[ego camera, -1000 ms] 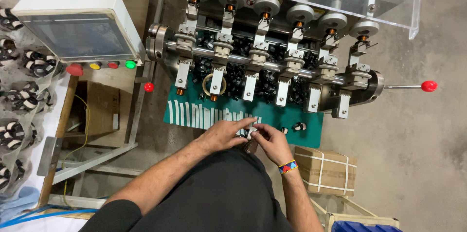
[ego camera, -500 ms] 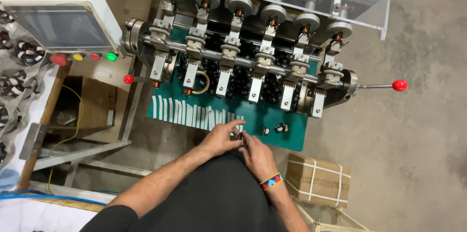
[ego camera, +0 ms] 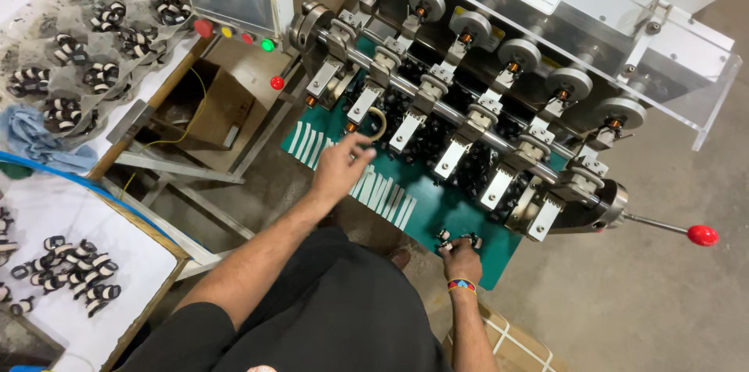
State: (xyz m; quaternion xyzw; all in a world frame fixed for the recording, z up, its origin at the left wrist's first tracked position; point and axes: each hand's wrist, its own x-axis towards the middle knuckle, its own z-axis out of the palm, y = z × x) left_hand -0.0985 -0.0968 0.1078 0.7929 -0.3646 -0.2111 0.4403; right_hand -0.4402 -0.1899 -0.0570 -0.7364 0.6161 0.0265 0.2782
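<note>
Right hand [ego camera: 462, 260] at near edge of green machine plate [ego camera: 425, 212], fingers pinched on small black-and-white wound coil [ego camera: 449, 241]. Left hand [ego camera: 341, 165] farther up plate, fingers spread loosely, holding nothing, beside row of white strips [ego camera: 382, 191]. Beyond, metal winding spindles [ego camera: 437, 106].

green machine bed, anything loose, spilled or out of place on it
Nothing looks spilled or broken. A few small black-and-white parts lie loose at the near edge of the green bed, under the right hand. The left hand reaches over the row of white strips, which lie evenly.
</note>
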